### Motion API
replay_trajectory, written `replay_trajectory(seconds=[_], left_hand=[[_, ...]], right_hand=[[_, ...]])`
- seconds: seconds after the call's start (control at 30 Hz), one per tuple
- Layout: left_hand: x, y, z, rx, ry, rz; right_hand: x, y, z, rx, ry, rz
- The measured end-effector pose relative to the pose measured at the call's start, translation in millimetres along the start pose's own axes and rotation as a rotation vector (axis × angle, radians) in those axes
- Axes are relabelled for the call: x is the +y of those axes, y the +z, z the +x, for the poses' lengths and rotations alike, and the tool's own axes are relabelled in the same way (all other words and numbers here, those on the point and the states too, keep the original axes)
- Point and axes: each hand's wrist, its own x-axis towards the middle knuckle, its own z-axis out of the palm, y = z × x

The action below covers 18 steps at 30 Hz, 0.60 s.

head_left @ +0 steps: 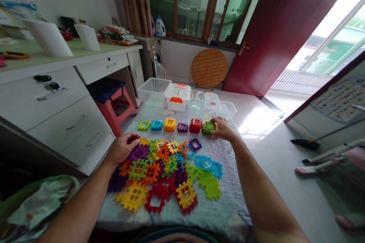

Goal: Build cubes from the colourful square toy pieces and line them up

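My right hand (224, 129) is closed around the right end of a stack of green plastic interlocking tiles (208, 127), the last stack in a row. Beside it in the row stand a red stack (195, 125), a purple stack (182, 127), an orange-yellow stack (169, 124), a blue stack (156, 125) and a lime green stack (144, 125). Loosely bent, with no piece visible in it, my left hand (124, 149) rests at the left edge of a mixed pile of loose tiles, nearest a purple tile (138, 152). A yellow tile (135, 196) lies at the pile's front.
A cloth (228, 197) covers the table. Along its far edge stand an open clear bin (154, 87), a lidded box with orange latches (178, 97) and smaller clear containers (211, 99). A red stool (114, 106) and white drawers (71, 117) are at left.
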Motion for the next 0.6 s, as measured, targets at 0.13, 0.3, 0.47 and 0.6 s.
replay_trajectory(seconds=[0.13,0.3,0.47,0.6], left_hand=[[-1,0.4,0,-0.013,-0.007,-0.023],[-5,1.6,1,-0.019,-0.003,-0.040],[0,1.2,1,-0.010,-0.017,-0.074],[1,0.7,0,-0.008,-0.031,-0.082]], right_hand=[[8,9,15,-0.044,0.001,-0.022],[13,17,21,-0.062,-0.048,-0.031],[9,14,21,-0.086,-0.041,-0.038],[-3,6,3,0.047,-0.044,0.001]])
